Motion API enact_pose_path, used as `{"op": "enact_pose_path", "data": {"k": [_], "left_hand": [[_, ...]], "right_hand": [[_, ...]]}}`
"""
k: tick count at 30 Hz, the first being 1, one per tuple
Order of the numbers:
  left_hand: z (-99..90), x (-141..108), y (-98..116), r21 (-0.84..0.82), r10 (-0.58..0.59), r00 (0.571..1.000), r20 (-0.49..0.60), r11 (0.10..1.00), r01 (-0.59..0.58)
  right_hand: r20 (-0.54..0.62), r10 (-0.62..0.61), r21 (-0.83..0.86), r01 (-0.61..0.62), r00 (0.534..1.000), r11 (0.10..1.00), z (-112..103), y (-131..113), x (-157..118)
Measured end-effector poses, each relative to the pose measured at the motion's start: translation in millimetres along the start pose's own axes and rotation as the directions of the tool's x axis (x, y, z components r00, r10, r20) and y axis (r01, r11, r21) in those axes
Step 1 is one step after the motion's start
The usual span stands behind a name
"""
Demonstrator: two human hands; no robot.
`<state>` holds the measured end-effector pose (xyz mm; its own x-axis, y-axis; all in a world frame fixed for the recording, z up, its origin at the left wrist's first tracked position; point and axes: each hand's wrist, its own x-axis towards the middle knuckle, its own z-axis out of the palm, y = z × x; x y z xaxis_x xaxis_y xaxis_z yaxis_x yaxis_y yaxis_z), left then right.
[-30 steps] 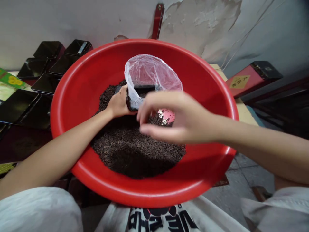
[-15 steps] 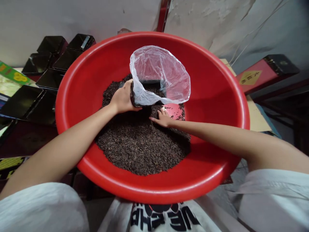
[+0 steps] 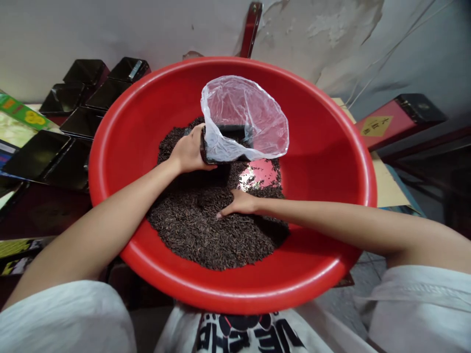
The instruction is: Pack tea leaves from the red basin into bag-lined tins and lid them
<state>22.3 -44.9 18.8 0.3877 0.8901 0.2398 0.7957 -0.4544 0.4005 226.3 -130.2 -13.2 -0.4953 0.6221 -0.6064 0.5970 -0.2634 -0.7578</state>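
1. From my remote seat, my left hand [image 3: 189, 149], at 10 o'clock in the basin [image 3: 320, 162], clamps the tin [image 3: 203, 148] at 12 o'clock; whether its base rests on the leaves [image 3: 221, 240], I cannot tell.
2. A clear bag [image 3: 267, 130] lines the tin, its mouth flaring toward 1 o'clock.
3. My right hand [image 3: 243, 202], near center toward 5 o'clock, presses into the leaves, thumb spread; its fingers are buried, their grip impossible to tell.
4. The 2 hands are apart. The left, I judge, should steady the tin and keep the bag wide.
5. The right does best cupped and low, I'd say, handling the brittle-looking leaves gently.
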Motion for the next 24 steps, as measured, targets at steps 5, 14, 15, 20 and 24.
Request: {"op": "enact_pose_path", "data": {"k": [5, 14, 15, 20, 24], "left_hand": [[-4.0, -1.1, 6.7, 0.029, -0.056, 0.998, 0.033, 0.998, 0.055], [2.9, 1.8, -5.7, 0.084, 0.102, 0.992, 0.067, 0.991, -0.108], [3.9, 1.9, -6.6, 0.086, 0.107, 0.991, 0.084, 0.99, -0.114], [3.9, 0.0, -3.4, 0.042, 0.116, 0.985, 0.125, 0.992, -0.122], [0.7, -2.2, 3.6, 0.042, 0.106, 0.987, 0.123, 0.993, -0.112]], "right_hand": [[-0.165, 0.154, 0.111, -0.137, 0.974, 0.984, 8.3, -11.2, 3.7], [-0.147, 0.033, 0.201, -0.003, 0.989, 0.98, -6.1, -54.1, -35.5], [-0.142, 0.031, 0.213, 0.0, 0.989, 0.977, -6.6, -55.8, -42.3], [0.037, -0.026, 0.331, 0.012, 0.999, 0.943, -7.0, -64.5, -76.2], [0.091, -0.082, 0.34, 0.046, 0.992, 0.939, -12.3, -83.9, -100.5]]}}
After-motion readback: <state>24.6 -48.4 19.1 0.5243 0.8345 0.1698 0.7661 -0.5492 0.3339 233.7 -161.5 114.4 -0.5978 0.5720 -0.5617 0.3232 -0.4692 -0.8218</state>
